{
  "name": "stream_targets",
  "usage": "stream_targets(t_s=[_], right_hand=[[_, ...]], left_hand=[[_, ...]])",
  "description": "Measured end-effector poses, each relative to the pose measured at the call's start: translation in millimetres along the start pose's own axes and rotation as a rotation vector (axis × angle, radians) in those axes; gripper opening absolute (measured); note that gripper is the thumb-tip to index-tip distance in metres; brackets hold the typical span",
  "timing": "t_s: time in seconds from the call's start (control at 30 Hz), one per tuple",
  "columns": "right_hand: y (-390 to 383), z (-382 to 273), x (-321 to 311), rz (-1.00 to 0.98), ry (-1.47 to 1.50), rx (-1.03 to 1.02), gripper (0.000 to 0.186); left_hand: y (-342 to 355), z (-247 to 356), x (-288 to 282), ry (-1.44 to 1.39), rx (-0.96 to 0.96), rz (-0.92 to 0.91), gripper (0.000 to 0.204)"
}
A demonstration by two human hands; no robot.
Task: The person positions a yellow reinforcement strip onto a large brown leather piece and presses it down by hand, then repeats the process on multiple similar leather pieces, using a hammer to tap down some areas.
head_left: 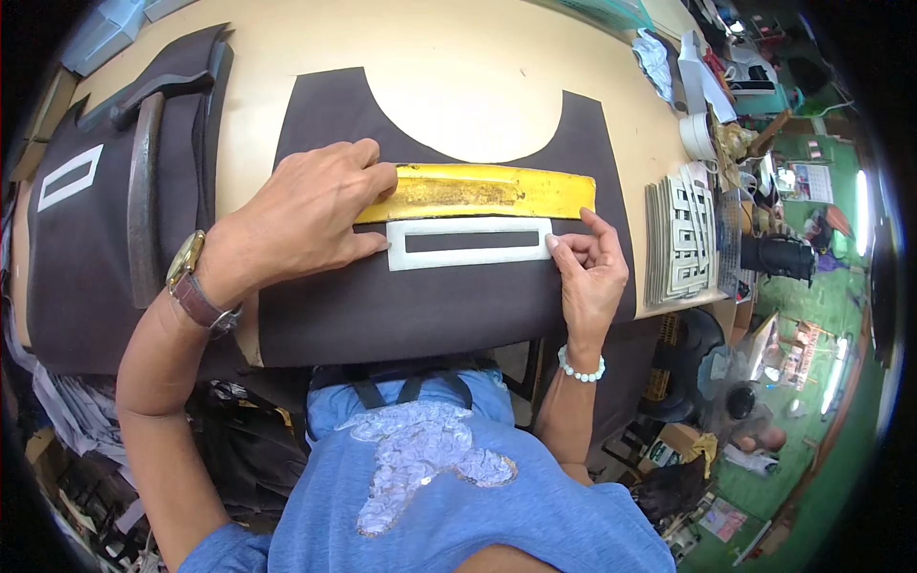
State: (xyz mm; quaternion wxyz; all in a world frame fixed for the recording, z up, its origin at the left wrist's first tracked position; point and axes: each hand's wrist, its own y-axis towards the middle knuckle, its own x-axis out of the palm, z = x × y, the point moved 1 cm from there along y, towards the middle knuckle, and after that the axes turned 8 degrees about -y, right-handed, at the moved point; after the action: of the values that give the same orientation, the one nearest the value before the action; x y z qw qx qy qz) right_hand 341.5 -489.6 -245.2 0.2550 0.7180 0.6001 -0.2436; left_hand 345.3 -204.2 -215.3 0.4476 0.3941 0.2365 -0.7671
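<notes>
A dark fabric panel (pixel 430 315) with a curved cut-out at its far edge lies flat on the table before me. Across it rests a long yellow strip (pixel 487 194), worn and stained along its middle. Just below the strip, along its near edge, lies a white rectangular frame (pixel 468 256) with a long slot showing dark fabric. My left hand (pixel 310 205) is closed on the strip's left end, its thumb at the frame's left edge. At the other end, my right hand (pixel 592 272) has its thumb on the frame's right edge and its index fingertip by the strip's lower corner.
Folded dark fabric (pixel 91 229) on the left carries another white frame (pixel 72 179) and a hammer (pixel 143 191). Several similar white frames (pixel 683 239) are stacked at the table's right edge. A white tape roll (pixel 697 137) stands beyond them. Pale table surface (pixel 458 48) shows at the far side.
</notes>
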Motion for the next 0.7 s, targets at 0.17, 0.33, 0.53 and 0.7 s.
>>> stream_targets(t_s=[0.17,0.33,0.53,0.7], right_hand=[[-7,-7,5,0.055,-0.481,-0.389,0.021],[-11,-12,3,0.049,-0.699,-0.561,0.019],[-13,-42,20,0.112,-0.462,-0.731,0.022],[-51,-64,77,-0.088,-0.342,-0.849,0.038]], left_hand=[[1,6,3,0.041,0.079,0.036,0.03],[-8,18,14,0.229,0.274,-0.052,0.02],[-39,26,31,0.369,0.295,0.079,0.031],[-42,27,40,0.309,0.199,0.118,0.034]])
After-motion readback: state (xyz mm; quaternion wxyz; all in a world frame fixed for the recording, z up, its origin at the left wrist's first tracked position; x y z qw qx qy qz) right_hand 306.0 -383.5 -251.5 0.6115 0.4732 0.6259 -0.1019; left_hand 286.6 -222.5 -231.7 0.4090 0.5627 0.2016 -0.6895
